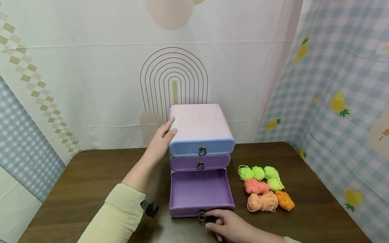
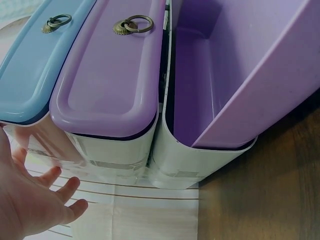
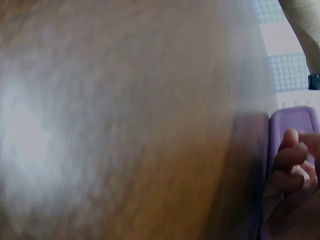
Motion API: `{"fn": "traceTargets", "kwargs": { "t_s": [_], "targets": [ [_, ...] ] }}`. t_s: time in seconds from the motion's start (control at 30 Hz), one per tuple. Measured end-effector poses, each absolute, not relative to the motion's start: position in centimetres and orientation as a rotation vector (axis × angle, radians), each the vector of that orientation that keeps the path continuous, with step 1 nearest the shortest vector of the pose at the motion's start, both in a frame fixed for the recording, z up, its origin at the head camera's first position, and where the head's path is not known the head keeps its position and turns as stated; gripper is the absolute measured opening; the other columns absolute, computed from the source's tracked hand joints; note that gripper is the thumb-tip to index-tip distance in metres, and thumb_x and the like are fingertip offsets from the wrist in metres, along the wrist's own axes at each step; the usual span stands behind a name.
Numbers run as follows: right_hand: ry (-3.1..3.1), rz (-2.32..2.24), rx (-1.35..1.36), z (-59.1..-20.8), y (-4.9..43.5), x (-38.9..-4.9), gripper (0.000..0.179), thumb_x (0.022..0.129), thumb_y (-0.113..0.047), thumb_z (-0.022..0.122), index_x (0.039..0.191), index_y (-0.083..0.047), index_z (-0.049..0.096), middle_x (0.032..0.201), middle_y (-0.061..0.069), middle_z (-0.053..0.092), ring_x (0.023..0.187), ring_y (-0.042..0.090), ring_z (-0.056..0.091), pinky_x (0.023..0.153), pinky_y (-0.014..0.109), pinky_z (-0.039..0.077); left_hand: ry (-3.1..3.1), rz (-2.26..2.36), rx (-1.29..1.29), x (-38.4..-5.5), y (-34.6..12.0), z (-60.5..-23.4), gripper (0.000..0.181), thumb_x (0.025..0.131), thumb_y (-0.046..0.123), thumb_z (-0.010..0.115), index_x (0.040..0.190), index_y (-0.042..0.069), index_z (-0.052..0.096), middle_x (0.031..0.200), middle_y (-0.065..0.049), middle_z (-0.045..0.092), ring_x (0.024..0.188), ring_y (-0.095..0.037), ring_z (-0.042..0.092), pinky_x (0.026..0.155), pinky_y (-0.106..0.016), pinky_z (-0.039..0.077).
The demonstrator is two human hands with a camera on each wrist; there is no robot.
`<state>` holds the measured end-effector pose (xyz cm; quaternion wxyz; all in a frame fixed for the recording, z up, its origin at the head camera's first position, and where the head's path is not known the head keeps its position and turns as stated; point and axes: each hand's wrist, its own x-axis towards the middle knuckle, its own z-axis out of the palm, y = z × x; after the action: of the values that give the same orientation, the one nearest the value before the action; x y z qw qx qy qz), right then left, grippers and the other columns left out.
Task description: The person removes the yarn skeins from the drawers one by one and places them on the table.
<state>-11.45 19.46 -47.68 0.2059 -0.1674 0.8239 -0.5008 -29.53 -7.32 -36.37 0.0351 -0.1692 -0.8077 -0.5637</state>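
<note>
A small drawer cabinet [image 1: 199,121] with a pale pink top stands on the table. Its blue top drawer [image 1: 182,149] and purple middle drawer [image 1: 184,164] are closed, while the purple bottom drawer [image 1: 199,190] is pulled out and bare inside. My left hand [image 1: 162,139] rests against the cabinet's upper left side, fingers spread and fairly straight. Down in front, my right hand [image 1: 229,225] has its index finger at the bottom drawer's ring pull [image 1: 202,216], the other fingers curled. In the right wrist view the ring is hidden behind the fingers.
Right of the cabinet lie small yarn bundles: neon yellow-green [image 1: 273,178], coral [image 1: 256,186], peach [image 1: 262,202] and orange [image 1: 285,200]. The brown wooden table [image 1: 96,191] has patterned cloth behind and at both sides.
</note>
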Motion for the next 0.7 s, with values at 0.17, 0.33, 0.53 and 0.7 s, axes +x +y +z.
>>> {"fn": "traceTargets", "kwargs": {
  "t_s": [0.17, 0.33, 0.53, 0.7],
  "targets": [
    [2.315, -1.432, -0.393, -47.8, 18.9, -11.5, 0.036, 0.097, -0.032, 0.065, 0.124, -0.008, 0.067, 0.052, -0.004, 0.054, 0.033, 0.004, 0.036, 0.033, 0.021, 0.033, -2.485, -1.729, -0.519, -29.4, -7.3, -36.3, 0.059, 0.101, 0.052, 0.046, 0.155, 0.036, 0.031, 0.162, -0.006, 0.024, 0.143, -0.028, 0.032, 0.116, -0.049, 0.026],
    [2.340, -1.462, -0.328, -47.8, 18.4, -11.5, 0.032, 0.096, -0.030, 0.065, 0.118, -0.007, 0.070, 0.051, -0.003, 0.054, 0.033, 0.004, 0.035, 0.033, 0.022, 0.033, -2.487, -1.721, -0.514, -29.4, -7.2, -36.4, 0.059, 0.101, 0.053, 0.046, 0.155, 0.037, 0.031, 0.161, -0.005, 0.024, 0.143, -0.027, 0.031, 0.116, -0.050, 0.025],
    [2.379, -1.474, -0.310, -47.9, 18.1, -11.6, 0.030, 0.096, -0.029, 0.066, 0.114, -0.006, 0.073, 0.050, -0.005, 0.053, 0.033, 0.003, 0.036, 0.032, 0.021, 0.033, -2.488, -1.711, -0.506, -29.5, -7.3, -36.6, 0.058, 0.100, 0.054, 0.046, 0.154, 0.039, 0.032, 0.161, -0.004, 0.025, 0.143, -0.028, 0.032, 0.116, -0.051, 0.025],
    [2.382, -1.479, -0.312, -47.8, 18.2, -11.6, 0.029, 0.096, -0.028, 0.066, 0.113, -0.006, 0.074, 0.050, -0.005, 0.053, 0.032, 0.003, 0.036, 0.032, 0.021, 0.033, -2.491, -1.710, -0.502, -29.6, -7.3, -36.6, 0.058, 0.100, 0.055, 0.045, 0.154, 0.040, 0.032, 0.161, -0.004, 0.025, 0.143, -0.028, 0.032, 0.115, -0.052, 0.025]
  ]
}}
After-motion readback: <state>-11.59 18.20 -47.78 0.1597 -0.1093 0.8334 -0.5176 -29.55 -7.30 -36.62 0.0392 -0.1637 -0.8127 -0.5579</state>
